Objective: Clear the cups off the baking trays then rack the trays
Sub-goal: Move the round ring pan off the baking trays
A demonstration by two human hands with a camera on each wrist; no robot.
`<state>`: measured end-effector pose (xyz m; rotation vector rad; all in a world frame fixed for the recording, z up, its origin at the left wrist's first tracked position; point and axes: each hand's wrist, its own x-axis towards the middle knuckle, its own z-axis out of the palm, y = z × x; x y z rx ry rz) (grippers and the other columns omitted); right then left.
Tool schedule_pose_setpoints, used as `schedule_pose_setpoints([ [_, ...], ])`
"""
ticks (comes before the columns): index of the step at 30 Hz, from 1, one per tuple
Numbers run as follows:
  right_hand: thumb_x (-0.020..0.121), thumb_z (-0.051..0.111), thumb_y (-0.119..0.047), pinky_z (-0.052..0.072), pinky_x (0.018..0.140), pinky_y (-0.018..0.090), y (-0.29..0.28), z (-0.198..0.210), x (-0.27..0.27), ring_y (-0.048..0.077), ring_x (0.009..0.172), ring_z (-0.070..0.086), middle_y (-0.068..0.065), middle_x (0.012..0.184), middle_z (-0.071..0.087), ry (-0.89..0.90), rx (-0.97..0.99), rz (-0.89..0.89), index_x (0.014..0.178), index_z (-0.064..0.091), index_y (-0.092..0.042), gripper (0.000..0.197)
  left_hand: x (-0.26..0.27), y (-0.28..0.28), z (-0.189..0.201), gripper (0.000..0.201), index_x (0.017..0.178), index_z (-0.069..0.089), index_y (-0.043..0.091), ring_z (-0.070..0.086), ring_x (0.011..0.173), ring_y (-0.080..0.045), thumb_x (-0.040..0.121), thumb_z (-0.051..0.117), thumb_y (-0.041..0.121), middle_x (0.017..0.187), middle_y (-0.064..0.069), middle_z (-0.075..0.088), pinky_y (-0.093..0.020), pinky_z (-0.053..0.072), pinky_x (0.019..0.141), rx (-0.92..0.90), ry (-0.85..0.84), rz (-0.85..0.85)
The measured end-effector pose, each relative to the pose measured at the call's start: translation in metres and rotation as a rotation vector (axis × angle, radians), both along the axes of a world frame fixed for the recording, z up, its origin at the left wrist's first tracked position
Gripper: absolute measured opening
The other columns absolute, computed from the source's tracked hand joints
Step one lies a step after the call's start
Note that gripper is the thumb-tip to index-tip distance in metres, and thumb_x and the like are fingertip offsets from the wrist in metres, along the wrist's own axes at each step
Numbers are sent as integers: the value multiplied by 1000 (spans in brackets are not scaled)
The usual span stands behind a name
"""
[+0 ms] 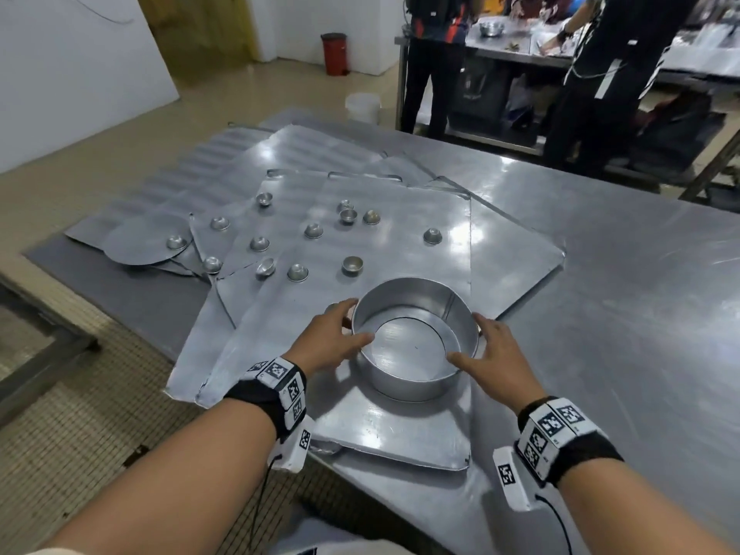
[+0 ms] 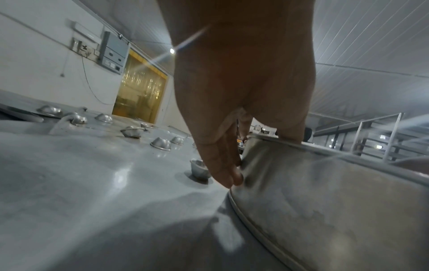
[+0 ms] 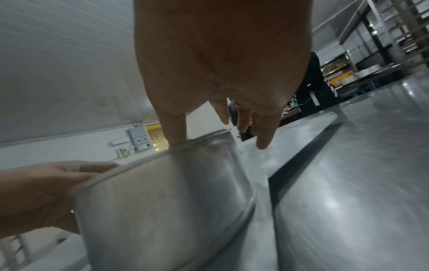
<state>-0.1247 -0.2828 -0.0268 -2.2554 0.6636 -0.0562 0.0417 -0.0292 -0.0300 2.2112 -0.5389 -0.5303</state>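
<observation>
Several flat metal baking trays [image 1: 400,430] lie overlapped on a steel table [image 1: 620,314]. Several small metal cups [image 1: 352,266] sit scattered on them, some upside down; one cup [image 2: 198,168] stands just left of my left fingers. A round metal pan [image 1: 408,388] stands on the nearest tray, with nothing in it. My left hand [image 1: 358,320] pinches the pan [image 2: 325,201] at its left rim, thumb inside and fingers on the outer wall. My right hand [image 1: 470,338] sits at the right rim of the pan [image 3: 162,201], thumb on the rim and fingers straight and spread beside the wall.
The trays overhang the table's near-left edge above the tiled floor. Bare steel tabletop [image 3: 348,183] stretches to the right. Behind stand two people [image 1: 436,54] at another steel table, a red bin [image 1: 334,54] and a white bucket [image 1: 362,108].
</observation>
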Motion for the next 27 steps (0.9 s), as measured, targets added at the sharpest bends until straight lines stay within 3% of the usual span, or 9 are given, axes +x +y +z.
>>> schedule_pose_setpoints([
  [2,83,78,-41,30,114,36,6,16,12,23,141,34,6,151,40,-19,-72,25,151,42,-20,80,5,4,7,59,136,58,23,67,93,-10,84,76,44,112,1,68,-11,51,64,22,-14,11],
  [3,83,77,-41,30,113,35,11,25,19,23,140,35,5,149,43,-29,-99,38,147,47,-21,73,8,7,9,52,129,64,20,68,91,-9,85,76,45,107,3,69,-11,50,64,29,-31,15],
  [7,85,76,-38,36,101,27,45,64,57,18,129,48,-2,136,56,-135,-113,105,132,62,-26,50,31,27,18,43,109,73,24,67,86,0,81,70,56,94,12,72,-30,57,83,6,-94,40],
  [11,85,75,-42,48,96,30,97,96,112,8,114,58,-10,121,65,-173,-33,197,123,66,-31,41,72,67,33,34,105,72,25,69,78,-7,86,68,53,90,10,71,-33,59,78,-61,-125,130],
  [15,83,76,-48,46,80,15,160,112,186,1,100,63,-12,108,69,-132,-7,338,119,67,-33,41,133,136,34,25,89,71,24,68,70,-10,84,70,48,76,9,70,-32,56,72,-93,-155,261],
  [18,82,72,-57,51,84,24,210,114,244,-1,96,64,-14,106,69,-81,-29,414,119,66,-35,44,183,196,25,22,85,71,23,67,66,-12,85,74,46,72,8,69,-37,59,72,-102,-126,387],
  [20,83,72,-53,52,82,24,241,109,283,0,94,65,-12,107,68,-58,-31,451,121,66,-31,44,214,234,17,22,83,71,23,66,63,-14,84,75,44,68,8,67,-38,58,71,-133,-88,476],
  [22,84,74,-48,53,80,22,271,99,318,3,94,66,-9,109,68,-45,-25,475,122,67,-28,43,241,269,8,19,83,70,22,69,66,-20,85,75,40,71,4,69,-39,58,71,-157,-47,556],
  [27,84,71,-52,53,89,30,337,66,390,4,94,66,-10,105,70,14,-21,487,114,70,-27,39,294,342,-20,20,87,67,20,71,73,-26,86,74,38,76,-3,72,-42,58,71,-175,48,723],
])
